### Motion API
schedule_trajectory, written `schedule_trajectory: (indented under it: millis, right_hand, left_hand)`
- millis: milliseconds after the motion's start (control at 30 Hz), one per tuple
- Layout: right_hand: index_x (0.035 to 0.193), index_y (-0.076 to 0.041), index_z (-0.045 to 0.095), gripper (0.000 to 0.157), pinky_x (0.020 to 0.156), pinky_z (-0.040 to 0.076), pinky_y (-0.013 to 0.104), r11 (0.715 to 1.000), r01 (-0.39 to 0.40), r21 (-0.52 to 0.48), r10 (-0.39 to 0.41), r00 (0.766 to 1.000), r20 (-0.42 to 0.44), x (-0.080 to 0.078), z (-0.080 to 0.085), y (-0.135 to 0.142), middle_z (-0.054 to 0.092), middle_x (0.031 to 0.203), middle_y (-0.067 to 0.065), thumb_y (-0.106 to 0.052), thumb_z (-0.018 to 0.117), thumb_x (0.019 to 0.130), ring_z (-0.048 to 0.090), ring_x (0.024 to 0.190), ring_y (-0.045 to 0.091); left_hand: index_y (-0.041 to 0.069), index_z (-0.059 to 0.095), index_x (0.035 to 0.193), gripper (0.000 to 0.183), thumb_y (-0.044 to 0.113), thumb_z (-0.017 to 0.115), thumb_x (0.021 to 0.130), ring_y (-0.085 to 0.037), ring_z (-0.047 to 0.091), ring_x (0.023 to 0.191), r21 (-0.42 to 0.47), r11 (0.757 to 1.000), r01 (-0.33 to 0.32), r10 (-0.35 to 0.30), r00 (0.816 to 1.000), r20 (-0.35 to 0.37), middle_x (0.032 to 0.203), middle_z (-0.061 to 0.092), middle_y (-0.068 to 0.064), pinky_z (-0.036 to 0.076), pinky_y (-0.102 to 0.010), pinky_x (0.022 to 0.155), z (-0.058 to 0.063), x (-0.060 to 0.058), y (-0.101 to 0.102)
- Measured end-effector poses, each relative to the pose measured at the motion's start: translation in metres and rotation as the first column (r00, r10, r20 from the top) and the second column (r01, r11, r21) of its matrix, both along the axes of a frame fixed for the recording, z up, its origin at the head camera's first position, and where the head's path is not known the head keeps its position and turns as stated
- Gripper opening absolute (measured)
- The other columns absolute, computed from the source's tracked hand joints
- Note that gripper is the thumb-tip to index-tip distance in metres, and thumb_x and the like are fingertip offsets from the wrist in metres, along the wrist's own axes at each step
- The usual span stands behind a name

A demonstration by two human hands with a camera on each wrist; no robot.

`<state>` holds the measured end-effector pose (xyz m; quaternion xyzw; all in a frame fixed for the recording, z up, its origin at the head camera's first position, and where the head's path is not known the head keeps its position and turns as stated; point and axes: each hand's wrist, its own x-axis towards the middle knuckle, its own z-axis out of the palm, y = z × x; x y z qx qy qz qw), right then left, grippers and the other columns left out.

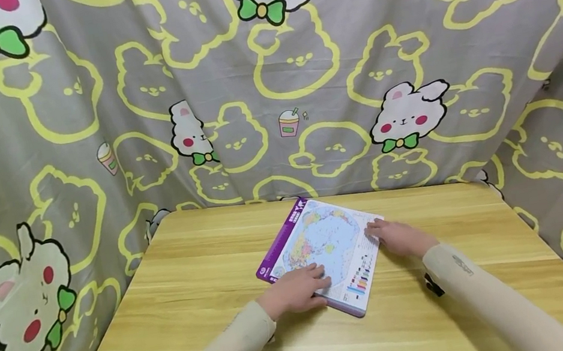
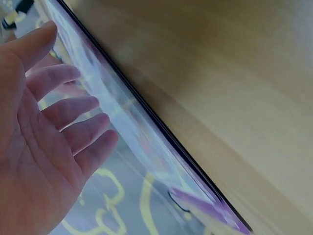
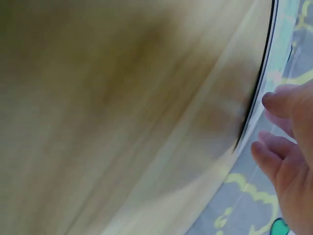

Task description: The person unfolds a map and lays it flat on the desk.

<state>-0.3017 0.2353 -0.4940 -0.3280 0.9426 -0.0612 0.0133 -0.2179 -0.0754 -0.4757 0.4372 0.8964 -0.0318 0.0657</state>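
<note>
A world map board (image 1: 331, 235) with a purple band along its left side lies slantwise on the wooden table (image 1: 184, 293). My left hand (image 1: 295, 290) rests over its near left edge, fingers spread across the printed face. In the left wrist view the fingers of that hand (image 2: 54, 132) are nearly straight, beside the glossy map board (image 2: 132, 115). At the board's right edge is my right hand (image 1: 397, 236), its fingertips on the margin. The right wrist view has this hand (image 3: 293, 132) with loosely bent fingers beside the board's dark rim; neither hand visibly grips it.
A grey curtain (image 1: 223, 75) printed with yellow outlines and white cartoon animals hangs behind the table and along both sides. Bare wood surrounds the board. A small black item (image 1: 433, 285) shows under the right forearm.
</note>
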Motion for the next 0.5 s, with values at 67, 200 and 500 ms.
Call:
schedule_trajectory:
  millis: [67,200,500]
  right_hand:
    - [0.131,0.000,0.054,0.036,0.102,0.034,0.055,1.000,-0.007,0.024,0.007,1.000,-0.005,0.007,0.000,-0.002,0.049,0.134,0.024,-0.002,0.050,0.095,0.041,0.126,0.044]
    - [0.131,0.002,0.053,0.037,0.100,0.037,0.055,0.998,-0.033,0.044,0.035,0.999,-0.031,0.022,0.000,-0.010,0.049,0.133,0.026,-0.010,0.053,0.095,0.041,0.125,0.045]
    - [0.131,0.002,0.052,0.040,0.102,0.036,0.053,0.995,-0.100,0.012,0.100,0.995,-0.009,0.056,0.003,-0.034,0.046,0.136,0.027,-0.018,0.054,0.096,0.039,0.127,0.045]
  left_hand:
    - [0.018,0.050,0.139,0.054,0.045,0.055,0.093,-0.027,0.034,0.135,0.007,1.000,-0.018,0.018,1.000,0.007,0.145,0.041,-0.010,0.030,-0.035,0.109,0.002,-0.003,-0.008]
    - [0.016,0.049,0.139,0.054,0.044,0.055,0.093,-0.030,0.032,0.136,0.019,0.998,-0.056,0.056,0.998,0.040,0.146,0.039,-0.012,0.029,-0.038,0.110,0.006,-0.012,-0.023]
    - [0.009,0.049,0.138,0.055,0.040,0.055,0.094,-0.034,0.030,0.136,0.048,0.992,-0.121,0.118,0.991,0.067,0.146,0.036,-0.019,0.027,-0.043,0.110,0.004,-0.038,-0.057]
